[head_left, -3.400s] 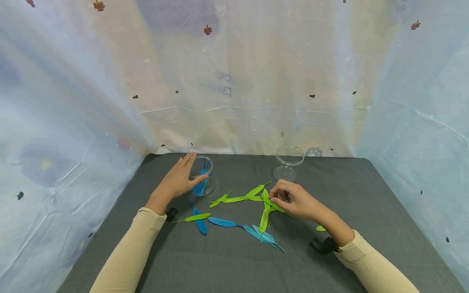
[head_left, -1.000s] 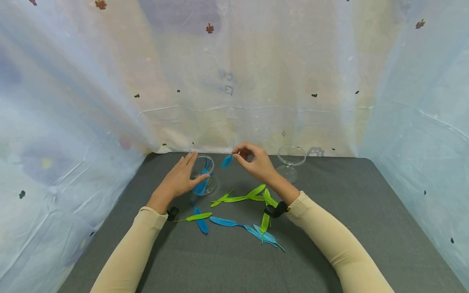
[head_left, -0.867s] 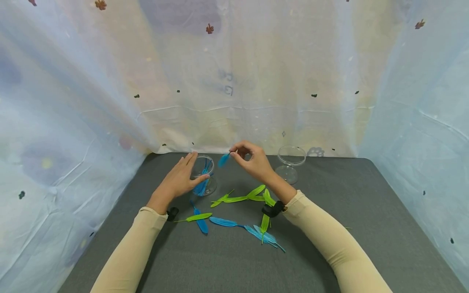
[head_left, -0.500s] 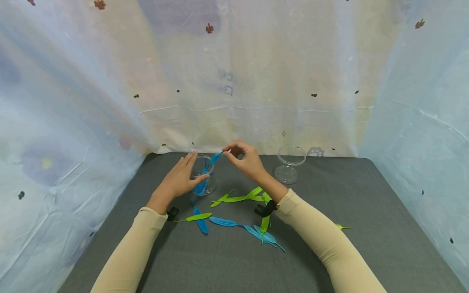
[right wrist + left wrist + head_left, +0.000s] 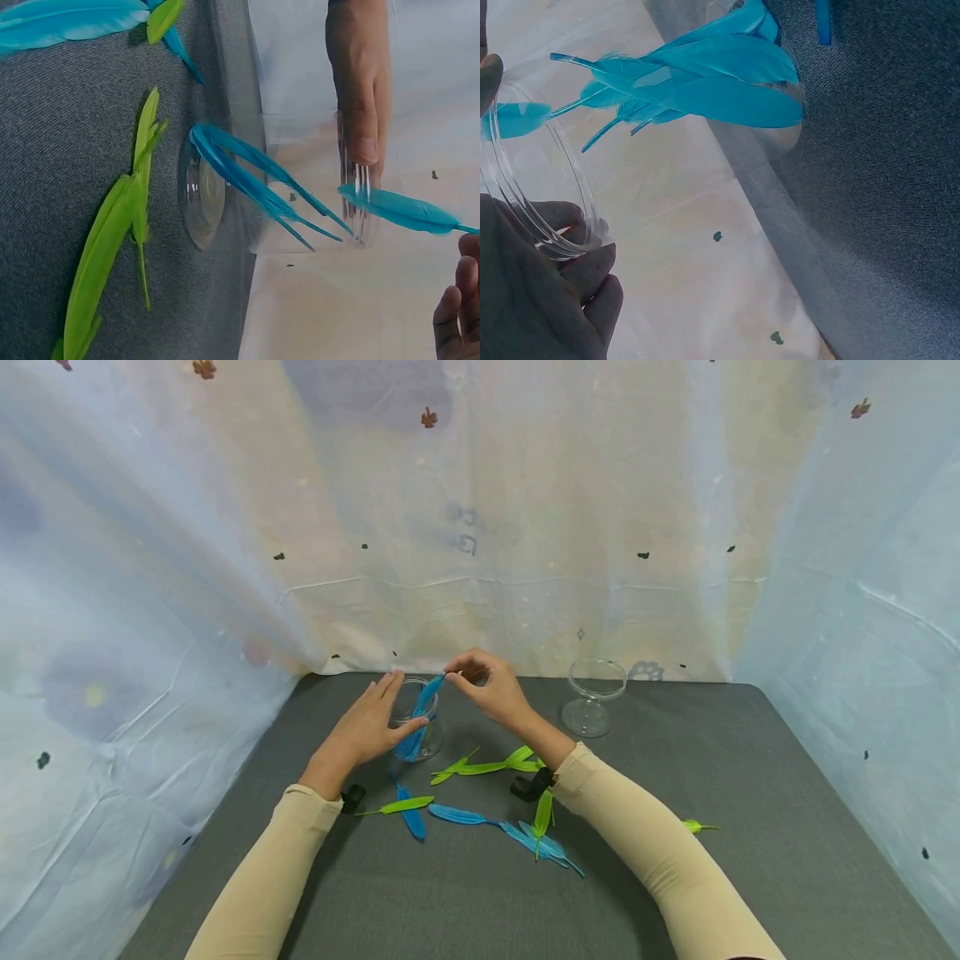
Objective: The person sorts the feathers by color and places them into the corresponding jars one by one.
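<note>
A clear jar stands at the back left of the table, with several blue feathers leaning inside it. My left hand holds its rim, thumb on one side and fingers on the other. My right hand pinches a blue feather by its quill. That feather slants down, with its vane end at the jar's mouth. In front of the jar, a green feather lies across another blue feather.
Another clear jar stands at the back right. Several green feathers lie mid-table, partly under the right wrist. Blue feathers lie nearer the front. Beside the right sleeve is a green feather. A patterned curtain hangs behind the grey table.
From the green feathers, my right hand has moved left and back, now with a blue feather in its fingers. The feather has come to the left jar's mouth. My left hand has stayed put.
</note>
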`<action>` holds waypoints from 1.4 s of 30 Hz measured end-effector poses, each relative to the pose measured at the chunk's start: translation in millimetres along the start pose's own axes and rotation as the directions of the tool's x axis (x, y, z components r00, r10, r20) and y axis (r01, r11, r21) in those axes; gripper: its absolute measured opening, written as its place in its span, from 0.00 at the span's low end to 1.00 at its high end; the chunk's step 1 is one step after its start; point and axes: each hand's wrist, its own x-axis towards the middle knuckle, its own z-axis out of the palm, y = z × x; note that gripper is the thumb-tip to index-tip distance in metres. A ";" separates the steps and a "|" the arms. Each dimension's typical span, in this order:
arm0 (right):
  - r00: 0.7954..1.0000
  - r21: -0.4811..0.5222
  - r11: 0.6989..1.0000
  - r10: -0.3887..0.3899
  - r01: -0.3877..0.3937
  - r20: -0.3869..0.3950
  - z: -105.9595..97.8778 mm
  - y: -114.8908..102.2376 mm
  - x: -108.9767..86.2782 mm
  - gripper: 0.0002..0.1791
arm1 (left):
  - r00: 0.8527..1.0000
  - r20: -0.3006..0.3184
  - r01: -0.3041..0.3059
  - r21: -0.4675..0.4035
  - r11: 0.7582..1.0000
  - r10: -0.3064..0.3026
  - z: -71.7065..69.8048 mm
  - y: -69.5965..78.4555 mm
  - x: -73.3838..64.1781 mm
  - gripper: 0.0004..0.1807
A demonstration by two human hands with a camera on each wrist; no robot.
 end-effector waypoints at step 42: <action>0.971 -0.126 0.970 0.220 -0.208 0.094 -0.3 15.3 -12.7 0.09 | 1.000 -0.005 -0.006 -0.001 1.000 0.006 0.6 0.0 0.0 0.64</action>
